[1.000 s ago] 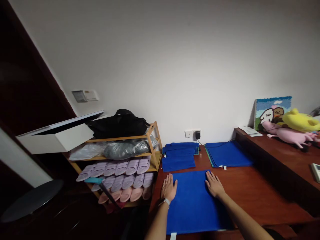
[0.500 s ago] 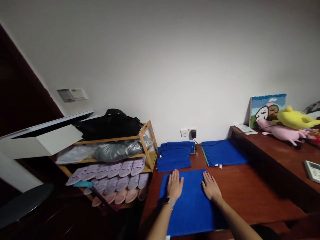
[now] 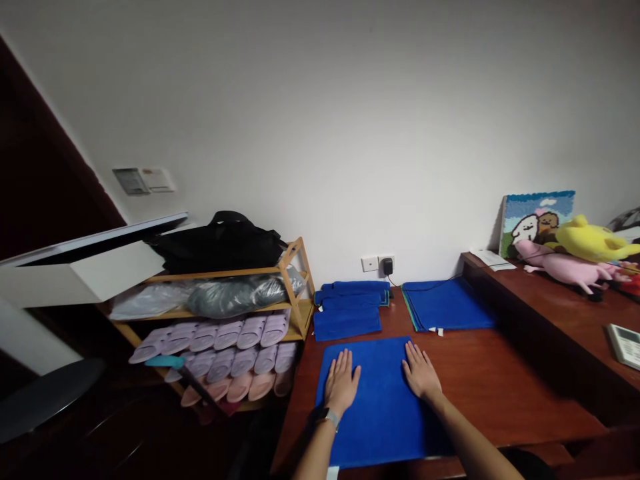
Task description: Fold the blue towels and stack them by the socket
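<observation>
A blue towel lies spread flat on the dark wooden table in front of me. My left hand rests palm down on its left part, fingers stretched out. My right hand lies flat on its upper right part, fingers apart. A watch sits on my left wrist. Behind the towel, near the wall, lies a pile of folded blue towels. To its right is a flat stack of blue cloths.
A wooden rack with rows of slippers and a black bag stands to the left. A raised shelf on the right holds plush toys, a picture and a remote. A wall socket with a charger is behind.
My left hand slid back toward me and a little left on the towel. My right hand stayed almost in place. The view shifted slightly.
</observation>
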Available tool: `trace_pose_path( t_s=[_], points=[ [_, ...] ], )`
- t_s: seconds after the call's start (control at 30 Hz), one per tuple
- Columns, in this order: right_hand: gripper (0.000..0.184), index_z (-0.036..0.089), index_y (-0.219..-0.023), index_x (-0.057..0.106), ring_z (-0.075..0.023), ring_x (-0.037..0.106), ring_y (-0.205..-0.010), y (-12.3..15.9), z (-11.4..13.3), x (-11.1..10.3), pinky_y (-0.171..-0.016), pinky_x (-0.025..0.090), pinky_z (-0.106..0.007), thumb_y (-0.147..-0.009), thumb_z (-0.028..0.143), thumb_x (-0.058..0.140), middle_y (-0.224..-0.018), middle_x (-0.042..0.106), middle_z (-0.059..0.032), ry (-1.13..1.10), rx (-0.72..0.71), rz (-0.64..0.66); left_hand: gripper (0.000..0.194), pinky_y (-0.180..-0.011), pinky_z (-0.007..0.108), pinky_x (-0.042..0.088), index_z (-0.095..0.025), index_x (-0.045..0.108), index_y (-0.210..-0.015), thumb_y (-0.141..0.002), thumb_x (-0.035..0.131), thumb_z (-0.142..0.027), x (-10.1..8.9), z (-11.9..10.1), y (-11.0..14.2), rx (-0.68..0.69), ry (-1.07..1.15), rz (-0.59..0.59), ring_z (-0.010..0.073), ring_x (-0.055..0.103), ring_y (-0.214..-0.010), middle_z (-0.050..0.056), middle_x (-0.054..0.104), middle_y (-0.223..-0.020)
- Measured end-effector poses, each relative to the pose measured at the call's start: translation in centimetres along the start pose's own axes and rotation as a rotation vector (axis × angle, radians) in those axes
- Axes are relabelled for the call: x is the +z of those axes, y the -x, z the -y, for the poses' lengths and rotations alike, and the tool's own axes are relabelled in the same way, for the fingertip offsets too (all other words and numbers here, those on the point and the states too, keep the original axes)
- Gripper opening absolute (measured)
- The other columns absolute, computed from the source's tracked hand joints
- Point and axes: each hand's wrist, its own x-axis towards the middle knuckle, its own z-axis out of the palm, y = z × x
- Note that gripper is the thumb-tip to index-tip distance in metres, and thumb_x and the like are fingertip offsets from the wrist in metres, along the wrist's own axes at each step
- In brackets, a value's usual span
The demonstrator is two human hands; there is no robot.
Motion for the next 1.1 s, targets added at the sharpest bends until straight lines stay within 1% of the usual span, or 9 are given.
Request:
trace_pose_path(
  t_s=[0.07, 0.13, 0.23, 0.33, 0.53, 0.8, 0.87, 0.93, 1.1],
  points=[
    [0.071, 0.011, -0.166, 0.021, -0.0198, 0.014, -0.162, 0.0, 0.0, 0.1, -0.132, 0.009, -0.041, -0.104, 0.045, 0.017, -0.174, 0.02, -0.0055, 0.009, 0.007, 0.016, 0.071, -0.132, 0.047, 0.021, -0.012, 0.032, -0.164, -0.107, 0.02, -0.053, -0.3, 2.0, 0.6, -0.042, -0.024, -0.011, 0.0254, 0.026, -0.16, 0.011, 0.029, -0.172],
    [0.071, 0.011, -0.167, 0.02, -0.0198, 0.014, -0.162, 0.0, 0.0, 0.1, -0.132, 0.009, -0.041, -0.104, 0.045, 0.016, -0.174, 0.019, -0.0048, 0.019, 0.017, 0.029, 0.072, -0.132, 0.047, 0.022, -0.011, 0.033, -0.164, -0.107, 0.022, -0.053, -0.2, 3.0, 1.0, -0.052, -0.04, -0.038, 0.0261, 0.027, -0.16, 0.011, 0.03, -0.171],
    [0.071, 0.011, -0.166, 0.021, -0.021, 0.016, -0.162, -0.3, -0.1, 0.1, -0.132, 0.012, -0.041, -0.104, 0.044, 0.017, -0.174, 0.02, -0.005, 0.03, 0.029, 0.042, 0.071, -0.132, 0.049, 0.024, -0.013, 0.033, -0.164, -0.107, 0.024, -0.054, 0.3, 2.9, 1.1, -0.052, -0.052, -0.085, 0.0275, 0.028, -0.159, 0.012, 0.032, -0.171],
    [0.07, 0.012, -0.167, 0.022, -0.0221, 0.019, -0.161, -1.1, 0.0, -0.1, -0.131, 0.017, -0.042, -0.104, 0.043, 0.018, -0.174, 0.021, -0.0054, 0.03, 0.033, 0.041, 0.071, -0.131, 0.049, 0.025, -0.012, 0.035, -0.164, -0.107, 0.024, -0.053, 0.5, 2.6, 1.1, -0.054, -0.059, -0.094, 0.0278, 0.028, -0.159, 0.012, 0.033, -0.17],
    [0.071, 0.006, -0.165, 0.023, -0.0233, 0.018, -0.161, -2.5, 0.4, 0.2, -0.131, 0.014, -0.044, -0.104, 0.041, 0.02, -0.174, 0.022, -0.0103, 0.031, 0.029, 0.012, 0.072, -0.131, 0.049, 0.025, -0.012, 0.034, -0.163, -0.108, 0.02, -0.056, 0.4, 2.7, 1.3, -0.059, -0.055, -0.073, 0.0268, 0.027, -0.159, 0.011, 0.029, -0.171],
    [0.073, 0.004, -0.165, 0.021, -0.0226, 0.018, -0.162, -2.2, 0.7, 0.2, -0.131, 0.013, -0.041, -0.103, 0.042, 0.018, -0.174, 0.021, -0.0113, 0.035, 0.033, -0.004, 0.074, -0.132, 0.048, 0.024, -0.013, 0.034, -0.164, -0.108, 0.017, -0.058, 0.6, 3.3, 1.1, -0.068, -0.072, -0.071, 0.027, 0.027, -0.159, 0.01, 0.03, -0.171],
    [0.073, 0.004, -0.165, 0.02, -0.0219, 0.017, -0.162, -2.2, 0.8, -0.1, -0.131, 0.012, -0.041, -0.103, 0.042, 0.018, -0.174, 0.02, -0.0106, 0.029, 0.037, -0.001, 0.072, -0.132, 0.048, 0.024, -0.012, 0.036, -0.163, -0.108, 0.017, -0.055, 0.5, 2.5, 0.6, -0.067, -0.076, -0.073, 0.0269, 0.028, -0.159, 0.011, 0.031, -0.17],
    [0.073, 0.004, -0.165, 0.019, -0.0214, 0.016, -0.162, -2.2, 0.9, -0.2, -0.131, 0.012, -0.04, -0.103, 0.042, 0.017, -0.174, 0.02, -0.0099, 0.021, 0.038, -0.002, 0.07, -0.131, 0.048, 0.025, -0.013, 0.036, -0.163, -0.109, 0.016, -0.052, 0.4, 0.6, -0.2, -0.031, -0.063, -0.089, 0.0264, 0.029, -0.159, 0.011, 0.032, -0.17],
    [0.072, 0.004, -0.165, 0.02, -0.0215, 0.016, -0.162, -2.3, 0.7, 0.1, -0.131, 0.012, -0.04, -0.103, 0.041, 0.017, -0.174, 0.019, -0.0094, 0.017, 0.031, -0.007, 0.069, -0.131, 0.046, 0.027, -0.015, 0.033, -0.164, -0.109, 0.014, -0.051, 1.1, -7.9, -3.0, 0.171, 0.061, -0.063, 0.0241, 0.028, -0.159, 0.009, 0.034, -0.17]
  ],
)
